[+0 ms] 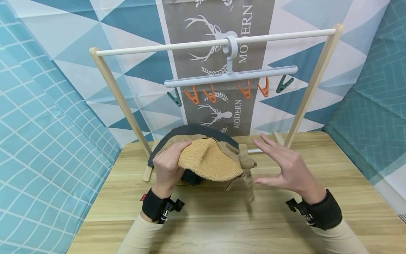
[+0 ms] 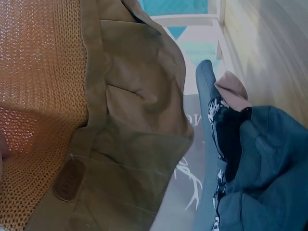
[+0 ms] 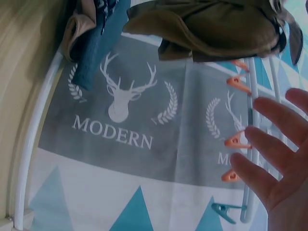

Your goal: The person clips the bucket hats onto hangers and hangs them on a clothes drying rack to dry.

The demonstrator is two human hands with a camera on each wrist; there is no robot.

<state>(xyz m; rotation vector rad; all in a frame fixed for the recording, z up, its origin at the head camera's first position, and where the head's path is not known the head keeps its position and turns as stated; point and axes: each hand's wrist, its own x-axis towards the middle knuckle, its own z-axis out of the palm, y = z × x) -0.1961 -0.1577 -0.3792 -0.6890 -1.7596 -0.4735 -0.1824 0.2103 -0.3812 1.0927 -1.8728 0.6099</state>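
Nearest: a pale wood-grain table (image 1: 215,229), with two beige-sleeved forearms reaching in over it, each wrist strapped with a black cuff (image 1: 156,206) bearing a small camera. Left hand (image 1: 169,162) grasped the left end of a straw-yellow woven hat with a brown cloth band and brim (image 1: 209,158), fingers curled over the weave. Hat was held above the table, left of centre and toward the far edge; a brown cloth bow (image 1: 247,167) hung at its right end. Left wrist view showed a small oval leather-look patch (image 2: 70,180) on the band. Right hand (image 1: 285,165) was released, fingers spread, thumb apart, just beside the bow and holding nothing. Behind the straw hat, near the table's far-left corner, sat a dark blue cloth hat (image 2: 274,159) with a patterned inner edge. A black piece (image 1: 193,177) showed beneath the straw hat; could not tell what it belonged to. Farther: a wooden-post rack with a white rod (image 1: 142,48) stood along the far edge, a pale blue plastic hanger (image 1: 233,76) hooked on it, carrying four orange clips (image 1: 194,95) between two dark green clips (image 1: 283,84). Farthest: blue-and-white triangle-print cloth (image 1: 133,21) with a grey deer-head panel lettered MODERN (image 1: 174,28).
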